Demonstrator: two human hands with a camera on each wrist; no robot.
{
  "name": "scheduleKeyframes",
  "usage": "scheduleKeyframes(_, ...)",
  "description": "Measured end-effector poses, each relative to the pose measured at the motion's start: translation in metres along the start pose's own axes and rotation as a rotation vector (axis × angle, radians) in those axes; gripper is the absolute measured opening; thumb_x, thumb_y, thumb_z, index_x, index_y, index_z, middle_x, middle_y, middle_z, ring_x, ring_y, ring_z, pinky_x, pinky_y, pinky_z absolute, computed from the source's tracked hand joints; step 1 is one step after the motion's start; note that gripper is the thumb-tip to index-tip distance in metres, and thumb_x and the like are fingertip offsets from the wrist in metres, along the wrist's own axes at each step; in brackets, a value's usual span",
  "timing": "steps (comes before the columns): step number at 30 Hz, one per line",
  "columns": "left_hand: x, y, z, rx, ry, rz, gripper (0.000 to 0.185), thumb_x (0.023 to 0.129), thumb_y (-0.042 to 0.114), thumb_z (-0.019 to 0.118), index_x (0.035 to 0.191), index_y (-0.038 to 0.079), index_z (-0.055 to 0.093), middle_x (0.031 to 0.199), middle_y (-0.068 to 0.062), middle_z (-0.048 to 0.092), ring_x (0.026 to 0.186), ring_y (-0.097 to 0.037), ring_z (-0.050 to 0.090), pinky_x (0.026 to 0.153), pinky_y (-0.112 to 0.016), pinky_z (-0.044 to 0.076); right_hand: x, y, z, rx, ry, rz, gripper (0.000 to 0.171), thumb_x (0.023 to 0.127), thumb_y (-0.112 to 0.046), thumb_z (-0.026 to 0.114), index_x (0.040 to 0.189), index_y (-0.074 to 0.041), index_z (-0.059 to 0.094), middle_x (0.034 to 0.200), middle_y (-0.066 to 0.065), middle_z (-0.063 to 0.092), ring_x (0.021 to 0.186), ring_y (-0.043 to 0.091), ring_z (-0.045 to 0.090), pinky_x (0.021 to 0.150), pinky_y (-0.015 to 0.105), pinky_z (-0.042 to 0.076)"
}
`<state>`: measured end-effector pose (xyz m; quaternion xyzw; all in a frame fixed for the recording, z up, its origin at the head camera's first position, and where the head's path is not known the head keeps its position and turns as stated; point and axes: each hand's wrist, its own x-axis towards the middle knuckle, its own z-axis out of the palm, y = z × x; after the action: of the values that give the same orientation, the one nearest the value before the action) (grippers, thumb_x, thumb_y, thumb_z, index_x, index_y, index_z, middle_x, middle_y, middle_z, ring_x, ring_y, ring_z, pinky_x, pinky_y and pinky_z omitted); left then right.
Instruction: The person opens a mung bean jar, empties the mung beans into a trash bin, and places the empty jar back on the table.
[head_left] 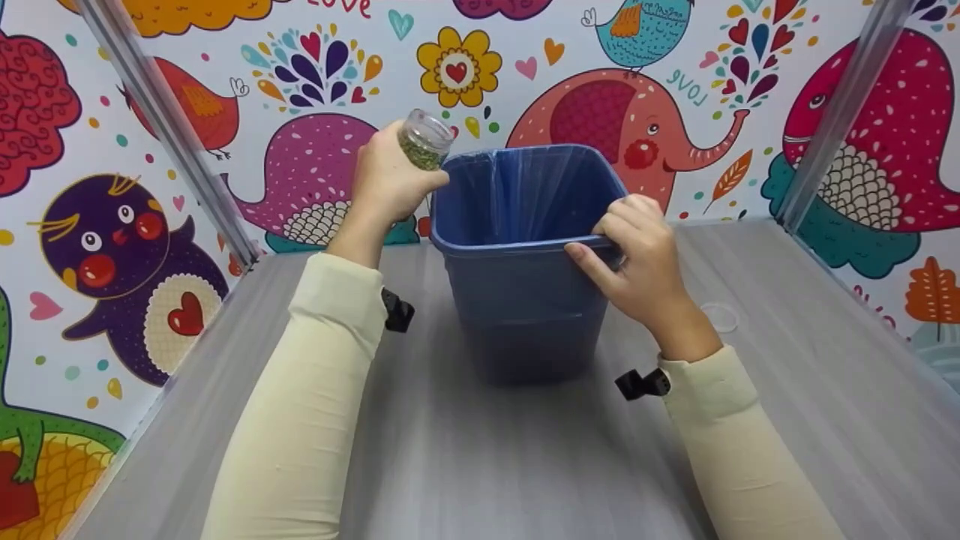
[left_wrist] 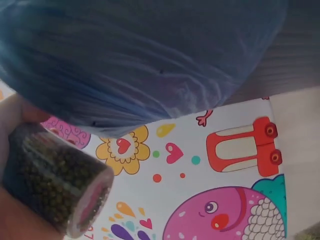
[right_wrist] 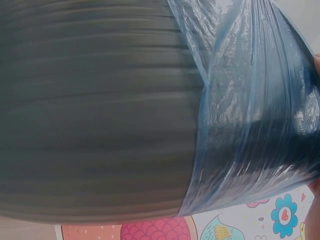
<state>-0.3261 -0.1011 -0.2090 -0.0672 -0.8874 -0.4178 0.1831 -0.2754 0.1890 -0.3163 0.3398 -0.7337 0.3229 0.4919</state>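
Left hand (head_left: pixel 390 180) is wrapped around a jar (head_left: pixel 424 139) of green bits, right beside the bin (head_left: pixel 525 315). Right hand (head_left: pixel 637 259) clamps the bin's near rim over its blue liner (head_left: pixel 525 191). A clear ring (head_left: pixel 720 317) lies just right of that wrist; the wall (head_left: pixel 686 88) says "LOVE".

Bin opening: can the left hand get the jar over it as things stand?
Probably yes. The left hand holds the jar just beside the bin rim; the opening looks unobstructed, and the right hand grips only the near rim.

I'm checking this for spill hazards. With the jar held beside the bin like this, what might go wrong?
The jar of green grains, tilted in the left hand, sits beside the bin's rim rather than over it, so grains might land on the table. Only the right hand steadies the bin; it may tip or slide.
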Motion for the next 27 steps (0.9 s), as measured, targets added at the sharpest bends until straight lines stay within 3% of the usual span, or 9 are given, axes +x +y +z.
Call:
scheduleKeyframes(6, 0.003, 0.008, 0.008, 0.204, -0.045, 0.055, 0.074, 0.086, 0.021, 0.088, 0.152, 0.013, 0.055, 0.141, -0.009, 0.067, 0.13, -0.027, 0.061, 0.112, -0.046, 0.05, 0.0, -0.001, 0.002, 0.001, 0.0, -0.002, 0.055, 0.103, -0.05, 0.066, 0.075, -0.003, 0.058, 0.069, 0.008, 0.048, 0.075, 0.027, 0.046, 0.082, 0.046, 0.035)
scheduleKeyframes(13, 0.004, 0.01, 0.016, 0.414, -0.06, 0.142, 0.069, 0.087, 0.021, 0.089, 0.148, 0.014, 0.06, 0.141, -0.011, 0.069, 0.128, -0.032, 0.063, 0.114, -0.05, 0.047, 0.002, -0.002, 0.004, 0.005, 0.004, -0.016, 0.055, 0.103, -0.049, 0.066, 0.074, -0.003, 0.057, 0.069, 0.008, 0.047, 0.075, 0.028, 0.045, 0.081, 0.046, 0.035)
scheduleKeyframes(27, 0.002, 0.012, 0.034, 0.612, 0.086, 0.293, 0.051, 0.091, 0.022, 0.086, 0.136, 0.008, 0.068, 0.127, -0.014, 0.075, 0.117, -0.033, 0.069, 0.107, -0.045, 0.05, 0.0, 0.0, 0.003, -0.001, 0.026, -0.012, 0.051, 0.102, -0.045, 0.069, 0.074, -0.003, 0.057, 0.069, 0.009, 0.046, 0.074, 0.029, 0.045, 0.083, 0.045, 0.035)
